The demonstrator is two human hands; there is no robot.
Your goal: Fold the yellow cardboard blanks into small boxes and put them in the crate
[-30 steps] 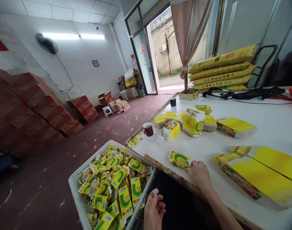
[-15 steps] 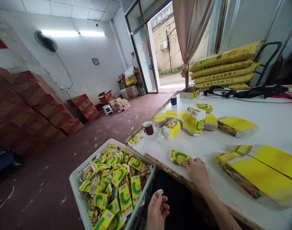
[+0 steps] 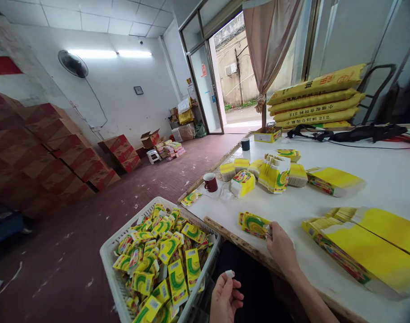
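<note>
On the table's near edge my right hand has its fingers closed on the right end of a small yellow-and-green carton, which lies against the white tabletop. My left hand hangs below the edge, between the crate and my dark-clothed lap. Its fingers are loosely curled and apart, nothing visible in the palm, and a white wrap covers one fingertip. Beside it, a white plastic crate holds a heap of similar small cartons. To the right lie large stacks of flat yellow cartons.
A maroon mug and a dark mug stand near the table's left edge. Bundles of flat cartons sit mid-table. Yellow sacks are piled behind. Cardboard boxes line the left wall.
The view has tilted slightly, so everything sits a little lower and to the right. My hands keep nearly the same poses, the right one still on the small carton.
</note>
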